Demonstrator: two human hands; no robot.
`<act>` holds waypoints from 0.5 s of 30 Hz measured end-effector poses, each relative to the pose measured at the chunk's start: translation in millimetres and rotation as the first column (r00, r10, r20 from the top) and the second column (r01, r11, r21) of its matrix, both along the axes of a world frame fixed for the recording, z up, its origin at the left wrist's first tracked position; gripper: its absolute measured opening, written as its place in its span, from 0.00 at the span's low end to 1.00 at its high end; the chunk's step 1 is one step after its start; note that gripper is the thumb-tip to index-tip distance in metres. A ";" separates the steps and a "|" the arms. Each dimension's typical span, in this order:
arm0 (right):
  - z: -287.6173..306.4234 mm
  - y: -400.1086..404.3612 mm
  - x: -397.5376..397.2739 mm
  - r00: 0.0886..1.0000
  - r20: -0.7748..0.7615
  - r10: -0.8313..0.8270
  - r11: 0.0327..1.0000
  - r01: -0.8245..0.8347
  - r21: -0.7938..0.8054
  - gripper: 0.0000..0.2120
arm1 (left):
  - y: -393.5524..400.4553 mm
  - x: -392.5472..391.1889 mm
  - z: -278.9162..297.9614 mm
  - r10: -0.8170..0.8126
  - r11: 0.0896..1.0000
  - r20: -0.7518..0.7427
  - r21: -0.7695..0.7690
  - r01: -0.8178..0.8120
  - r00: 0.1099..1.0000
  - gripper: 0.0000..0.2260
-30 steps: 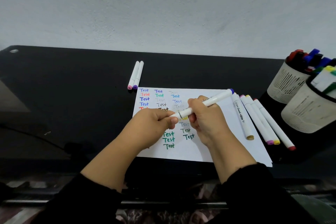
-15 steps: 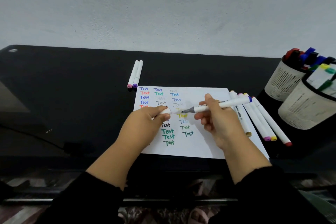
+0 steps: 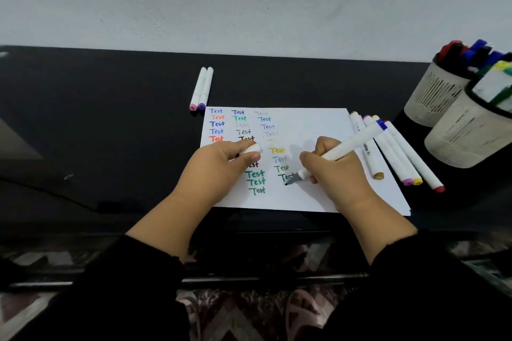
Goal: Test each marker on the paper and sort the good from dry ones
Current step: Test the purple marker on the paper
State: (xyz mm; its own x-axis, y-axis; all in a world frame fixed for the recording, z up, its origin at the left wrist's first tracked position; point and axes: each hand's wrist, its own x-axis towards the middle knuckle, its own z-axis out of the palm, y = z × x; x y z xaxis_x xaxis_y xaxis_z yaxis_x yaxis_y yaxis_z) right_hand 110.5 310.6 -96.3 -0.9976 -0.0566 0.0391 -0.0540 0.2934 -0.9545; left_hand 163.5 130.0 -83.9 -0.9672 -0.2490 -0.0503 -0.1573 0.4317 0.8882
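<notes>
**Marker test well under way, another marker abt to write**

We see the white sheet of paper (image 3: 313, 152) as our landmark. It carries three columns of "Test" words in blue, red, green, black, yellow, some faint, so many markers look done already. Our right hand (image 3: 336, 171) grips a white-barrelled marker with a blue end (image 3: 343, 149), uncapped, dark tip touching or just above the paper's lower middle, by the last green word. Our left hand (image 3: 221, 166) pinches the white cap (image 3: 250, 149) over the paper's centre-left.

Sorted so far, we judge: two white markers w/ pink and purple ends (image 3: 202, 88) just beyond the paper's top-left corner; a row of white markers (image 3: 393, 155) on and along its right edge. Which pile is good vs dry we can't tell. Two pale mesh pen cups (image 3: 454, 119) right of the paper hold more, maybe untested.

Vs half a sec ago: the marker was level above the paper's middle; now it is tilted tip-down at the writing spot. Cap hand barely moved.
</notes>
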 end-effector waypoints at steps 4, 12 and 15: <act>0.8 -1.5 3.6 0.999 -0.016 0.040 0.999 -0.039 0.023 0.18 | 2.6 0.9 -1.2 -0.012 1.000 0.011 -0.012 0.012 1.000 0.14; -0.6 1.2 0.5 1.000 -0.005 0.027 0.999 -0.027 0.035 0.15 | 5.9 -1.0 -6.6 -0.037 0.999 0.009 -0.027 0.037 0.999 0.10; -0.5 0.7 1.8 0.998 -0.001 0.069 0.997 -0.069 0.037 0.16 | 5.9 -1.2 -7.5 -0.049 0.998 0.001 -0.046 0.049 0.999 0.08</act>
State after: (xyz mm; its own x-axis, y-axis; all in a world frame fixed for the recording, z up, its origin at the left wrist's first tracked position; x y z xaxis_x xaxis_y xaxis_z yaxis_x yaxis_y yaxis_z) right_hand 112.3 311.3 -96.8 -0.9913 -0.1264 0.0380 -0.0775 0.3240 -0.9429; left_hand 162.3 135.9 -91.4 -0.9784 -0.2030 -0.0393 -0.1343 0.4795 0.8672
